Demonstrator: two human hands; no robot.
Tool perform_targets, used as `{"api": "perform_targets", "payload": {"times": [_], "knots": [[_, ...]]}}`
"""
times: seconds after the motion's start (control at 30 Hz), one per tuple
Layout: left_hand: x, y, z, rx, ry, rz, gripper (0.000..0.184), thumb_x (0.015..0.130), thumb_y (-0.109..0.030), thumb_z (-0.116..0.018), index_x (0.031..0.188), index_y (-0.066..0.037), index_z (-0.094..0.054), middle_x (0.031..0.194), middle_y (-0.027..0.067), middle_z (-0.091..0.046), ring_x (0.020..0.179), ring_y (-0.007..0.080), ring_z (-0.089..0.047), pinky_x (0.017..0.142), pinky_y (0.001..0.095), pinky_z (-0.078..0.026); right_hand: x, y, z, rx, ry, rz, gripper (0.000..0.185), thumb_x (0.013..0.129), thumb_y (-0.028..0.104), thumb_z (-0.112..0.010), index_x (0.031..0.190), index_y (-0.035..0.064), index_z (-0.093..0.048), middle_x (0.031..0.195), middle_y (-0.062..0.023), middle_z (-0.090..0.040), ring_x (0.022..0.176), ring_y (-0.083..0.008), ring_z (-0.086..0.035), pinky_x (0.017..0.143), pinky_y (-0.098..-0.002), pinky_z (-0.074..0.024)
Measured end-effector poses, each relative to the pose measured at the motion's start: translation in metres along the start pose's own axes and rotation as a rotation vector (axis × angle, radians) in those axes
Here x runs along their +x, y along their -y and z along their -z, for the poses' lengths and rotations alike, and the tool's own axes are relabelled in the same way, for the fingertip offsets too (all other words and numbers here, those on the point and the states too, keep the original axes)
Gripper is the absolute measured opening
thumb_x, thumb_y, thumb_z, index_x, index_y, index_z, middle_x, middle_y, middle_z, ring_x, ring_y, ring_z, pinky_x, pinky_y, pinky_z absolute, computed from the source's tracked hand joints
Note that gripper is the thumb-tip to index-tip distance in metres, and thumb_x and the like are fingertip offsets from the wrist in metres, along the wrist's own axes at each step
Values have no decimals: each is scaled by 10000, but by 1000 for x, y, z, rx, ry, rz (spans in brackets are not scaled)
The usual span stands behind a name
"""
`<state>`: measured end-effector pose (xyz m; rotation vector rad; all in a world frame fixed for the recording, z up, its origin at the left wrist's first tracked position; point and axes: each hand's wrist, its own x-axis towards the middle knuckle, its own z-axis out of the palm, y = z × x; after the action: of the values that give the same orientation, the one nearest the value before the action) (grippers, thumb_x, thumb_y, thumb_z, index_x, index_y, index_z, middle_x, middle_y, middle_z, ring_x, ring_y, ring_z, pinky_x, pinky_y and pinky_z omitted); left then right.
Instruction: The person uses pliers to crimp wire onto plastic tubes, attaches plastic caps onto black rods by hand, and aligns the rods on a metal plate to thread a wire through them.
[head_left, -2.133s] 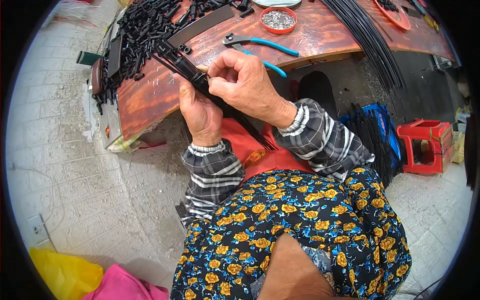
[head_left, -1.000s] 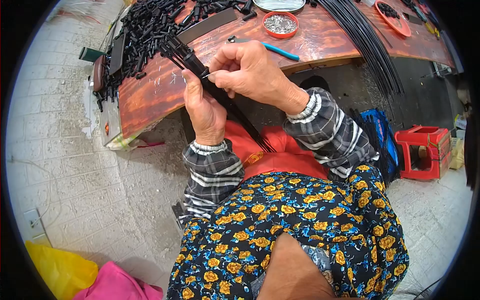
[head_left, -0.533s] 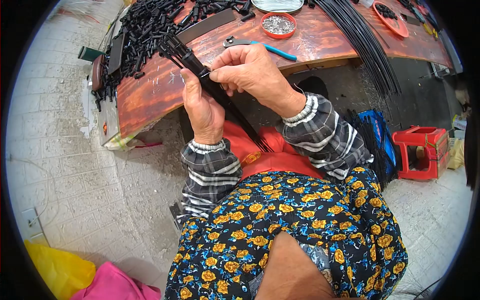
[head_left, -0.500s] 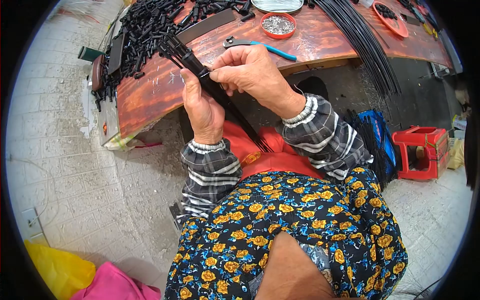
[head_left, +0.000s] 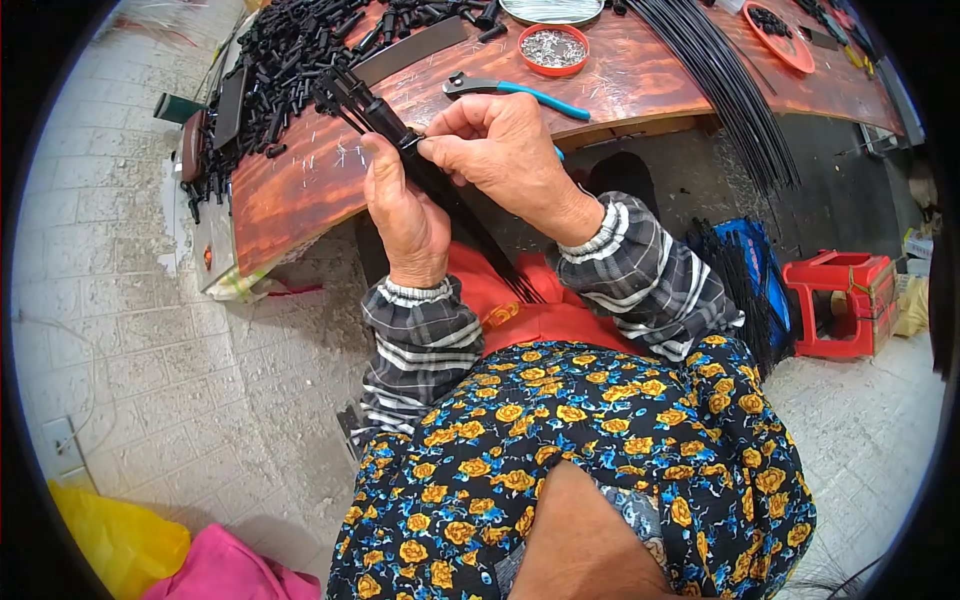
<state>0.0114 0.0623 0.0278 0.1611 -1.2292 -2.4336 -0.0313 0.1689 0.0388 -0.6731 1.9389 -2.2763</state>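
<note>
My left hand (head_left: 408,222) is closed around a bundle of thin black rods (head_left: 468,222), which slants from above the table's edge down to my lap. Black tubular fittings (head_left: 384,119) sit at the bundle's upper end. My right hand (head_left: 503,153) is at the right side of the bundle, thumb and forefinger pinched at a small shiny piece near the fittings. Behind the right hand, pliers with blue handles (head_left: 540,97) lie on the table, partly hidden.
On the wooden table (head_left: 290,208) are a heap of black fittings (head_left: 292,60), a red dish of small metal bits (head_left: 553,48) and long black rods (head_left: 722,90). A red stool (head_left: 840,305) and a blue bag (head_left: 752,262) stand at the right.
My right hand has shifted slightly down and left, staying at the bundle, and more of the pliers shows. The left hand keeps its hold.
</note>
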Motion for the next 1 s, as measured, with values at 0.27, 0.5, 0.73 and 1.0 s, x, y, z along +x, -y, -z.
{"api": "perform_targets", "payload": {"times": [0.27, 0.5, 0.73, 1.0], "knots": [[1, 3, 3, 29, -32, -41, 382, 969, -424, -485, 943, -56, -583, 845, 1, -588, 760, 90, -548, 665, 252, -457, -2, -1, -3, -75, -73, 55, 160, 706, 101, -696, 766, -47, -680, 639, -116, -658, 579, -124, -618, 542, -272, -493], [2, 5, 6, 49, -37, -57, 399, 964, -435, -486, 954, -51, -592, 872, -4, -598, 787, 89, -555, 696, 249, -462, -3, -6, -5, -86, -27, 78, 135, 827, 87, -682, 858, -44, -669, 679, -26, -637, 569, -51, -579, 493, -192, -466], [2, 3, 8, 47, -27, -31, 406, 963, -453, -476, 936, -65, -591, 834, -17, -583, 723, 81, -542, 641, 249, -457, -4, -9, -5, -30, 0, 76, 122, 845, 75, -664, 874, -43, -662, 676, -8, -625, 566, -42, -567, 489, -183, -456], [-1, 1, 2, 40, -54, -57, 416, 961, -445, -484, 945, -44, -593, 841, -9, -589, 781, 81, -544, 722, 241, -443, -6, -7, -6, -87, -17, 108, 123, 836, 83, -667, 863, -37, -661, 691, 1, -631, 626, -26, -563, 529, -186, -455]]}}
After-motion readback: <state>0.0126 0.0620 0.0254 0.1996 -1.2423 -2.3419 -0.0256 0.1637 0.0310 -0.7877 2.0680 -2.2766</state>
